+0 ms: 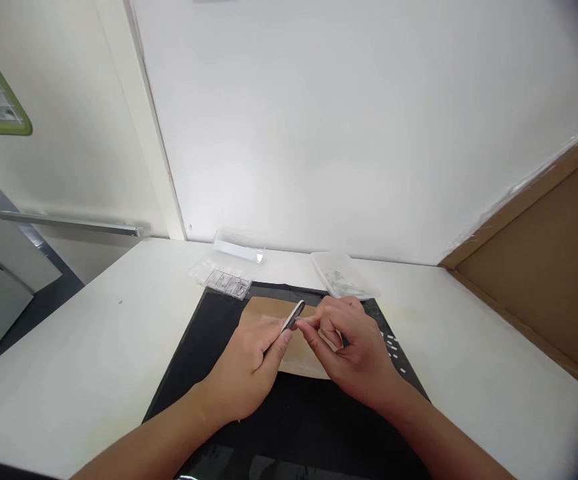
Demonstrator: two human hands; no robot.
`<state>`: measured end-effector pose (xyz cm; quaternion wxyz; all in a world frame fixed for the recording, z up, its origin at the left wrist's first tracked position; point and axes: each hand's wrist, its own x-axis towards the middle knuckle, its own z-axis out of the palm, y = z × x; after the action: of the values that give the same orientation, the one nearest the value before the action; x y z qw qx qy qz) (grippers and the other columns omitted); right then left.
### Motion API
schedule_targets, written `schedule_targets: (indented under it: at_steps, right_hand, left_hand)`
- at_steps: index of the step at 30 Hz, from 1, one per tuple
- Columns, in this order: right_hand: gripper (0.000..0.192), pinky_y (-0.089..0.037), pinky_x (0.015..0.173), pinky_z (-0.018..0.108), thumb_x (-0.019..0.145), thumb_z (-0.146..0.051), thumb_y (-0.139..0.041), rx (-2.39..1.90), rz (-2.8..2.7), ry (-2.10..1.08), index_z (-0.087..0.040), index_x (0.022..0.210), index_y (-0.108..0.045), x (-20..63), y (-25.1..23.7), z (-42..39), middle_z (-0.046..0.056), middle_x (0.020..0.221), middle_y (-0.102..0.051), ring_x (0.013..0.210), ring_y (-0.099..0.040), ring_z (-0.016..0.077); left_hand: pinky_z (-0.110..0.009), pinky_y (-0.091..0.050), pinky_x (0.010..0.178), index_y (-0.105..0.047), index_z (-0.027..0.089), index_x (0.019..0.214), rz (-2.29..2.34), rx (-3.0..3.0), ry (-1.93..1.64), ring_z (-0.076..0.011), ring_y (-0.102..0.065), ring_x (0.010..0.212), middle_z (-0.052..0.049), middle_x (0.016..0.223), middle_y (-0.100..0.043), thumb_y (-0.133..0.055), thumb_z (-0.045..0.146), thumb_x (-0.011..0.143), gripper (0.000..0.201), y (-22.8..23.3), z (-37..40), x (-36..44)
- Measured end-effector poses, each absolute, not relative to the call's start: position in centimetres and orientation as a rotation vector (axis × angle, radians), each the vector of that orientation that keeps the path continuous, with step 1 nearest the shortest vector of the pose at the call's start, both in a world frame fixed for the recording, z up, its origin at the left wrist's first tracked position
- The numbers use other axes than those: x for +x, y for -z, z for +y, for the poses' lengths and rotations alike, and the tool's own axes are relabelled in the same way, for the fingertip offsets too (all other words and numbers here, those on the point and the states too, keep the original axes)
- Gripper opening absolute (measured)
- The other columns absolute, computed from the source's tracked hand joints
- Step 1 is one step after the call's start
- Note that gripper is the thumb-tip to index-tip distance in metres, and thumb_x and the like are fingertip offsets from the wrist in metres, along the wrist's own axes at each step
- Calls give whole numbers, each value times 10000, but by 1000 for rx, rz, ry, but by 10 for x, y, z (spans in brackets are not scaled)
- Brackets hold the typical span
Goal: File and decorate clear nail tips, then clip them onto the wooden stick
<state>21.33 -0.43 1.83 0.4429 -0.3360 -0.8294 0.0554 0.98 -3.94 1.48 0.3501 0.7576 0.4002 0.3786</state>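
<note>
The left hand [251, 360] holds a nail file [293, 315] in a pinching grip, thumb on top and fingers curled under the shaft, so the file angles up and away from the palm. The right hand [356, 350] meets it just beyond that grip: its fingers are pressed together on something small at the file's near edge, too small to name, though it looks like one of the little white pieces [393, 347] scattered just right of the right hand. The step in hand looks like filing a small piece held between the fingertips. The next stroke calls for a steady pinch on the right and short, light passes of the file. Both forearms come in low from the near edge, wrists resting on or just above the black mat [289, 413], and a brown sheet [293, 353] lies directly beneath the grip. Beyond the hands, clear plastic trays [221, 275] sit on the table [93, 333].
</note>
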Motion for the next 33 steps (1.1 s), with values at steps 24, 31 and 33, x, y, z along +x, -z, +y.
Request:
schedule_targets:
  at_steps: [24,31,33]
  right_hand:
    - [421,-322,718,347,987,-191,-630,-889,-2095,-99,-213,714,-310,213,-18,-5,-66,643,-462,605,-446,106]
    - [416,-316,714,345,986,-197,-628,-894,-2110,-71,-216,725,-304,211,-16,-6,-68,648,-446,598,-411,107]
    - [414,-316,711,346,987,-193,-620,-873,-2136,-96,-217,724,-302,211,-16,-6,-68,640,-444,598,-418,109]
  left_hand:
    - [-263,-434,725,-612,177,909,1088,2095,-1005,-149,-568,741,-9,783,-621,-387,290,1100,316,-13,-37,10]
    - [-260,-426,661,-631,181,975,1059,2057,-991,-138,-530,648,14,714,-562,-365,301,1108,320,-14,-38,10]
    - [-264,-427,666,-622,181,938,1057,2069,-992,-137,-529,648,12,712,-569,-368,300,1107,327,-15,-38,10]
